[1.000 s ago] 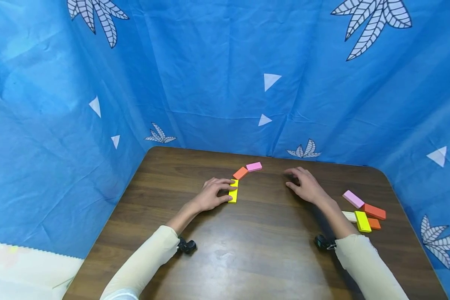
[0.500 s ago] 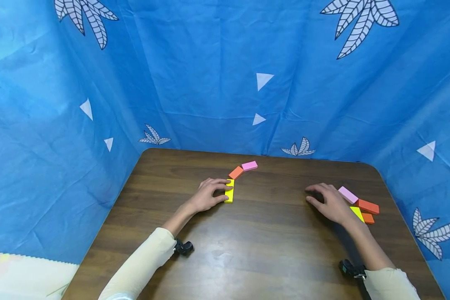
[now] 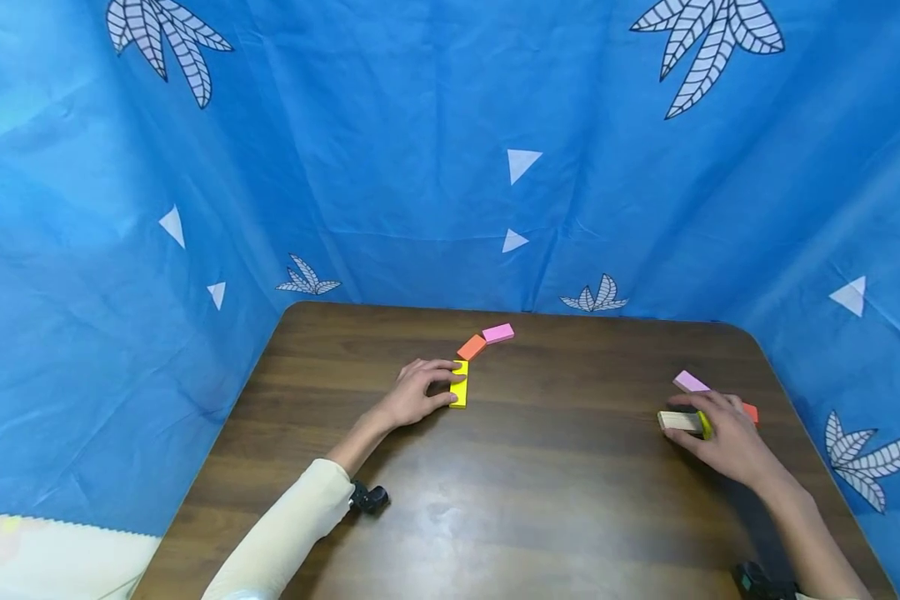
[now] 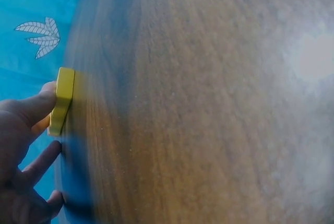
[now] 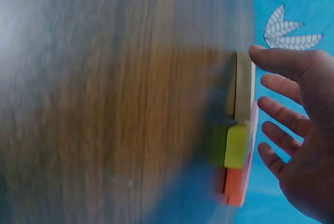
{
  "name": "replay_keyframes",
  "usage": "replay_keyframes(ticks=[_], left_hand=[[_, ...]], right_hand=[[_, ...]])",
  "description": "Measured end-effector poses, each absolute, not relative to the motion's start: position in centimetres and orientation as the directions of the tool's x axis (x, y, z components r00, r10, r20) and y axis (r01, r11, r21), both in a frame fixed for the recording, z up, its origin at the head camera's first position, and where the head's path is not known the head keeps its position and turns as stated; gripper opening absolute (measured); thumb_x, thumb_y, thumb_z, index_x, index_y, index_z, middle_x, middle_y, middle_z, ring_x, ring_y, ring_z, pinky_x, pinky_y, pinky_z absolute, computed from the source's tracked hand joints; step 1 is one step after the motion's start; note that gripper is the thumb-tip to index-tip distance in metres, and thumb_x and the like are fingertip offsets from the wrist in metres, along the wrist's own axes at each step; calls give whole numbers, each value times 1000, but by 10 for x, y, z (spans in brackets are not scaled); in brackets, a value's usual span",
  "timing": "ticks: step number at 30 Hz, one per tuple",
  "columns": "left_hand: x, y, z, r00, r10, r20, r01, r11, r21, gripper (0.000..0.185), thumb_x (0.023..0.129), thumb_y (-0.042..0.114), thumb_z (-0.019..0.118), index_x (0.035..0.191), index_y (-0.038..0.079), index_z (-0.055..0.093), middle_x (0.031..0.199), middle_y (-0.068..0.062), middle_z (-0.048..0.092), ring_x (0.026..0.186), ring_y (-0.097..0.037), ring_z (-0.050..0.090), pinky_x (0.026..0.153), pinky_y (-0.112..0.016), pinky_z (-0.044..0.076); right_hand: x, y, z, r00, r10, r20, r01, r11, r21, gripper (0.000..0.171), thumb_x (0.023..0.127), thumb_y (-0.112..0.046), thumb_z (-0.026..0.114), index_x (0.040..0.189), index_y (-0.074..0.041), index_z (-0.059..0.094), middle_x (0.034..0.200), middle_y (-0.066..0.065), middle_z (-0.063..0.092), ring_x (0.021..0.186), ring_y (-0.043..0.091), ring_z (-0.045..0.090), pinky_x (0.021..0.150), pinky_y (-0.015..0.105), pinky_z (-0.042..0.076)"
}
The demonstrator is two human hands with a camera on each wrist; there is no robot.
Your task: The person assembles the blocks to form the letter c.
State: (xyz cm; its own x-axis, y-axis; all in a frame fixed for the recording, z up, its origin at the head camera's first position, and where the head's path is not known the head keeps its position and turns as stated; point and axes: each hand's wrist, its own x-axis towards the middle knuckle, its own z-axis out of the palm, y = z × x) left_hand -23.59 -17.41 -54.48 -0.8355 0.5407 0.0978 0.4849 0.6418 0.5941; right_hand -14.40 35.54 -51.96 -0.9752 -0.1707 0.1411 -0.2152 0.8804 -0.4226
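— Reaching over the pile near the tabletop's right edge, the right hand has open fingers touching the pale block.
— Better to pinch its long sides. The left hand pinches the yellow block mid-table.
— Brown wood tabletop, blue cloth all round.
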Motion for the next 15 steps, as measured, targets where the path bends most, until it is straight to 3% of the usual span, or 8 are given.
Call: replay_keyframes(ticks=[7,15], left_hand=[[-236,-176,-544,-834,545,89,483,642,596,41,102,28,76,142,21,73,158,-3,62,148,-33,55,133,-71,19],[-238,-176,-546,-838,540,81,475,647,596,41,102,30,76,142,22,72,158,-1,62,148,-32,55,134,-68,19]], right_hand=[[-144,367,-521,-985,-158,66,-170,882,-440,51,89,-23,87,134,-8,68,137,35,61,120,59,39,92,76,27],[-145,367,-530,-982,-152,113,-185,890,-417,39,87,-14,89,123,-5,74,128,36,69,109,50,44,84,65,28]])
